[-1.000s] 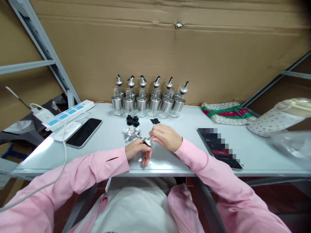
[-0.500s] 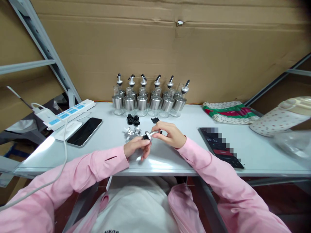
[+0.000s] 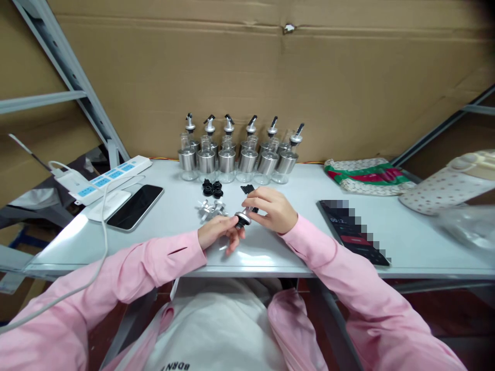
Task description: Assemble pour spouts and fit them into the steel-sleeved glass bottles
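Observation:
Between my hands is a bottle pourer (image 3: 243, 218), a silver disc with a black ribbed stopper below and a spout above. My left hand (image 3: 222, 230) pinches the stopper and disc end between thumb and fingers. Fingers of my right hand (image 3: 273, 208) close round the spout end and partly hide it. Just behind my left hand lie several silver pourer spouts (image 3: 211, 208) in a loose pile. Beyond them sit several black rubber stoppers (image 3: 212, 189). Small black pieces (image 3: 246, 189) lie behind my right hand.
Glass bottles with steel sleeves (image 3: 226, 162) stand in two rows at the back, the rear ones topped with pourers. A phone (image 3: 135, 208) and power strip (image 3: 112, 180) are left. Right are a dark tablet-like device (image 3: 353, 234), a patterned cloth (image 3: 367, 176) and a dotted flask (image 3: 433, 188).
The pourer has shifted slightly right and turned, its black stopper now facing down toward me. My right fingers have closed further over the spout.

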`<action>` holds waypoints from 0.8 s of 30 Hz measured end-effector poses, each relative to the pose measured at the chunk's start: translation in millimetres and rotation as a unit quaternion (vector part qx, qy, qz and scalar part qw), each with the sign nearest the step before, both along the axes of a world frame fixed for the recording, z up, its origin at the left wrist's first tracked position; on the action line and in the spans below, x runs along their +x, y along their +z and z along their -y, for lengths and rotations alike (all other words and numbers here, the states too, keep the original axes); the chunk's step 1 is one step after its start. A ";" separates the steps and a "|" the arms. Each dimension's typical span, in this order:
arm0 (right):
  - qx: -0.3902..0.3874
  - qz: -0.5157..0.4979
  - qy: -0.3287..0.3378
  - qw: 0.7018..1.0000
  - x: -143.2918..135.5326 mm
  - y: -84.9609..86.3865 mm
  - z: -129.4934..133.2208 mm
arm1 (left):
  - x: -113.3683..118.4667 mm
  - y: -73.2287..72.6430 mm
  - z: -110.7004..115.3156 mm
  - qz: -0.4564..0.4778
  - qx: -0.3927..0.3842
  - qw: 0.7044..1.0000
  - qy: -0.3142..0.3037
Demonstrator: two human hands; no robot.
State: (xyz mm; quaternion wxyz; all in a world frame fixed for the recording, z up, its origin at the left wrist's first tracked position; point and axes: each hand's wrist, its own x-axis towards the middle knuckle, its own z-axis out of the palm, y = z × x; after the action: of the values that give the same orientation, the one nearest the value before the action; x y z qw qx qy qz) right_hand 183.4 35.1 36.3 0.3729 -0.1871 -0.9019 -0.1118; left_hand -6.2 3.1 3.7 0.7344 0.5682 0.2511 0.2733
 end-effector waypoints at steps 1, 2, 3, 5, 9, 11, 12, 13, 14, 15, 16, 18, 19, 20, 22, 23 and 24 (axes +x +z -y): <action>-0.004 0.001 0.002 1.000 0.0 0.0 0.1 | -0.1 1.1 0.3 0.002 0.001 1.000 0.000; -0.005 0.001 0.004 1.000 0.0 -0.1 0.1 | -0.2 2.3 0.7 0.004 0.001 1.000 -0.003; -0.005 0.000 0.006 1.000 0.1 -0.4 -0.1 | -0.3 3.4 0.9 0.006 0.001 1.000 -0.008; 0.000 0.003 0.007 1.000 0.4 -1.3 -1.0 | -0.4 5.0 1.0 0.006 0.000 1.000 -0.020; -0.005 0.006 0.004 1.000 1.4 -3.0 -2.4 | -0.2 4.8 0.2 -0.006 0.004 1.000 -0.023; -0.010 0.005 0.009 1.000 1.5 -3.5 -1.9 | -0.1 3.8 -0.2 -0.009 0.011 1.000 -0.020; -0.009 0.008 0.011 1.000 1.4 -3.7 -1.4 | 0.0 3.2 -0.2 -0.008 0.015 1.000 -0.018; -0.008 0.014 0.010 1.000 1.2 -3.9 -0.8 | 0.1 2.6 -0.2 -0.006 0.019 1.000 -0.016; -0.006 0.021 0.010 1.000 0.9 -4.1 -0.2 | 0.2 2.1 -0.1 -0.003 0.024 1.000 -0.013; -0.003 0.027 0.012 1.000 0.6 -4.2 0.2 | 0.4 1.7 0.0 -0.001 0.029 1.000 -0.010; -0.001 0.032 0.015 0.999 0.3 -4.4 0.5 | 0.6 1.4 0.1 0.000 0.033 0.999 -0.006; -0.001 0.034 0.021 0.999 -0.1 -4.6 0.4 | 1.2 1.0 0.0 -0.001 0.038 0.999 0.005; -0.003 0.033 0.022 0.999 -0.2 -4.6 0.3 | 1.5 0.9 -0.1 0.000 0.040 0.999 0.010; -0.007 0.033 0.023 0.999 -0.3 -4.6 0.2 | 1.7 0.7 -0.3 -0.001 0.041 0.999 0.014; -0.017 0.038 0.026 0.999 -0.2 -4.8 0.2 | 2.0 0.2 -0.6 -0.005 0.045 0.999 0.015; -0.021 0.041 0.029 0.999 -0.1 -4.9 0.3 | 2.0 -0.1 -0.7 -0.009 0.049 0.999 0.016; -0.023 0.043 0.032 0.998 0.0 -5.1 0.5 | 1.9 -0.4 -0.7 -0.014 0.052 0.998 0.016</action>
State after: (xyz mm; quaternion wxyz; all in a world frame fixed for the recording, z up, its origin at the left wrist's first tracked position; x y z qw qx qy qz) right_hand 183.4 34.6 31.3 0.3324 -0.1613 -0.9252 -0.0870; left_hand -4.4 3.8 3.3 0.6958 0.6051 0.2558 0.2902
